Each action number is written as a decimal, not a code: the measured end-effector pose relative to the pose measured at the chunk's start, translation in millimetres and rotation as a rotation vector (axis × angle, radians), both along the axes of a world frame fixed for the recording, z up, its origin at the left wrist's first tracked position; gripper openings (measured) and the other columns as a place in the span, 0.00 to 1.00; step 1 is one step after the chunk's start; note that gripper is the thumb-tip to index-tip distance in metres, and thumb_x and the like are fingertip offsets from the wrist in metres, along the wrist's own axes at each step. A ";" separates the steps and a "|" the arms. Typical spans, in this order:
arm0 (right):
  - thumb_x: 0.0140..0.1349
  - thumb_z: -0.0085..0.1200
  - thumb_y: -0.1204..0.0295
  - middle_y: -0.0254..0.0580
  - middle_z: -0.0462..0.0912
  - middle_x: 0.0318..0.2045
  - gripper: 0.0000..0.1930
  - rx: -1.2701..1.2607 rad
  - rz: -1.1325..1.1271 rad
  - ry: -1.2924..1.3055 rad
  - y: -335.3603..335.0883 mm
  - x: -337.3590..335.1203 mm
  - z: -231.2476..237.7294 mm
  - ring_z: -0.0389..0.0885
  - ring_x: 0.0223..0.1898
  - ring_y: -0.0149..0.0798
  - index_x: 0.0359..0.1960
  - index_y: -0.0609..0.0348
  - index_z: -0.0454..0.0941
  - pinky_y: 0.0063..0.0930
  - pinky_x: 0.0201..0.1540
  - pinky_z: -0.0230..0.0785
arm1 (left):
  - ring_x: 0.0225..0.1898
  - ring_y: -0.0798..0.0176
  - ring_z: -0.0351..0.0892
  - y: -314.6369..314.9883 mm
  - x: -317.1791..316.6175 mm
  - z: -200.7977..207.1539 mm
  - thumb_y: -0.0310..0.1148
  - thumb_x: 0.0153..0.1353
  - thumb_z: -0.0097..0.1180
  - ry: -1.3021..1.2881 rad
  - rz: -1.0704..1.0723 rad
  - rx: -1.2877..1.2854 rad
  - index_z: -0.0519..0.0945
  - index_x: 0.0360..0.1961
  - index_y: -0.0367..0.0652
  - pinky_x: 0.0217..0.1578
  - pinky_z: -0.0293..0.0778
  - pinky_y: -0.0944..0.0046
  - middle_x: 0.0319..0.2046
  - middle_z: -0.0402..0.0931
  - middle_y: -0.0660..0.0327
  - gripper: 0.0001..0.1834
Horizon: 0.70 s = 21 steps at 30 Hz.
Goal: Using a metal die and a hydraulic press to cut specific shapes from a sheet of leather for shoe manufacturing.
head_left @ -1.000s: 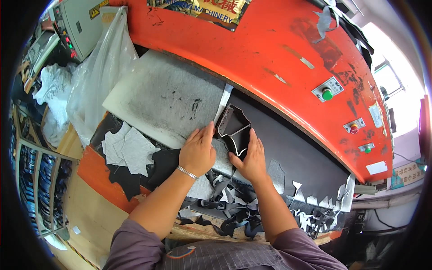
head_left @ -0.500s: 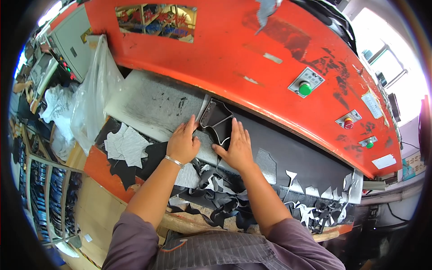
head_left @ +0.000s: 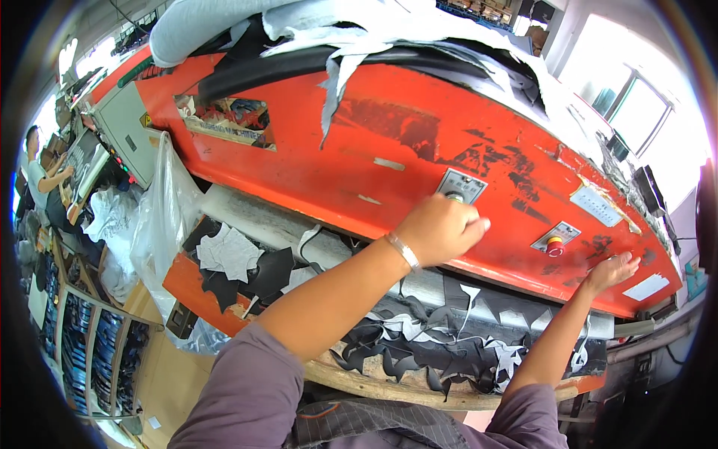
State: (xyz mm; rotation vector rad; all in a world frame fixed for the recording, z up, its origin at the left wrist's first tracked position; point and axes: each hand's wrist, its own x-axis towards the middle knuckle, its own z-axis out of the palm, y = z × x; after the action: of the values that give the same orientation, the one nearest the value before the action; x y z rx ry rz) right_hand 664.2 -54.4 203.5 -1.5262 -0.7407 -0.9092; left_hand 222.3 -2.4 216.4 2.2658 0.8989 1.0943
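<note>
My left hand (head_left: pixel 437 230) is curled into a fist against a button panel (head_left: pixel 464 185) on the front of the orange-red press (head_left: pixel 314 179). Its button is mostly hidden behind that hand. Farther right, my right hand (head_left: pixel 613 271) lies against the same press front with fingers stretched out, near a white label (head_left: pixel 646 286). The small panel with a green button there is hidden by the hand. Between the two hands sits a red stop button (head_left: pixel 554 246). No metal cutting die shows; the press head covers much of the bed. Black scrap strips (head_left: pixel 419 352) hang along the bed's front edge.
Cut grey-white pieces (head_left: pixel 230 252) and black pieces (head_left: pixel 271 271) lie at the left. A clear plastic bag (head_left: pixel 166 206) hangs beside a grey control box (head_left: pixel 123 135). Loose material (head_left: pixel 389 30) covers the press top. Another person (head_left: pixel 41 179) stands far left, beyond a rack (head_left: pixel 90 337).
Both hands have left the metal cutting die on the bed and moved right and up to the press front. The die has gone out of sight, and the view has tilted upward.
</note>
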 end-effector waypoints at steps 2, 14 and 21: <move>0.72 0.32 0.52 0.63 0.54 0.67 0.34 -0.063 -0.142 -0.031 -1.8 -5.0 -2.9 0.52 0.69 0.54 0.66 0.73 0.53 0.42 0.70 0.43 | 0.18 0.47 0.76 2.1 2.9 3.4 0.41 0.61 0.52 -0.078 0.029 -0.109 0.76 0.15 0.40 0.23 0.71 0.53 0.13 0.74 0.52 0.21; 0.68 0.46 0.71 0.42 0.74 0.53 0.17 -0.079 0.783 0.220 -113.5 -168.0 -64.3 0.70 0.56 0.35 0.56 0.65 0.69 0.32 0.61 0.59 | 0.34 0.51 0.78 -225.6 -173.5 -165.0 0.43 0.61 0.52 0.390 0.205 -0.272 0.82 0.26 0.46 0.37 0.72 0.54 0.28 0.78 0.58 0.14; 0.54 0.62 0.66 0.49 0.81 0.42 0.18 -0.756 1.392 0.066 -106.9 -427.8 -100.9 0.77 0.45 0.49 0.46 0.59 0.78 0.37 0.50 0.69 | 0.37 0.55 0.74 -238.8 -169.6 -172.0 0.40 0.54 0.57 0.355 0.414 -0.110 0.81 0.25 0.47 0.41 0.68 0.55 0.28 0.74 0.60 0.09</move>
State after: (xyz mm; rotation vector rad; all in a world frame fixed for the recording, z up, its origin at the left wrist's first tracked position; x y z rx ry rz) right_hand 236.4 -161.2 102.7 -1.1589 -1.8527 0.5286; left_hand 52.6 -241.2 44.3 2.2764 1.5857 0.7798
